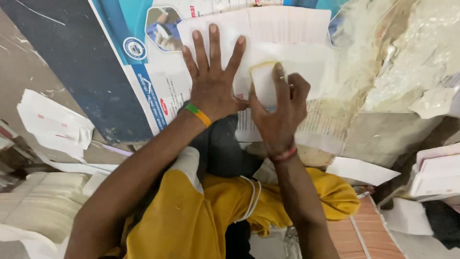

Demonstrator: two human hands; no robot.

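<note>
Big blue-and-white poster (143, 72) lies flat under the work area, w/ a round blue emblem at upper left and a small photo panel beside it. On top of it, a fanned stack of white sheets (287, 29) w/ faint pink print, top centre.

L hand (213, 79) flat on the sheets, fingers spread wide, palm pressing down; green/orange band at the wrist. R hand (280, 108) just beside it, touching at the thumbs, fingers curled on a pale yellowish sponge (262, 84), index laid along its top edge. Sponge sits on the sheets, right of the L hand.

Below the R hand a printed paper (321, 127) w/ small text, yellow-stained. Right side: crusty, stained cream surface (407, 52). Far left: loose white slips (55, 122) on the floor; lower left a cream paper stack (38, 201). Right edge: more white stacks (438, 172). Yellow cloth (211, 211) over the lap between the forearms hides what's below.
</note>
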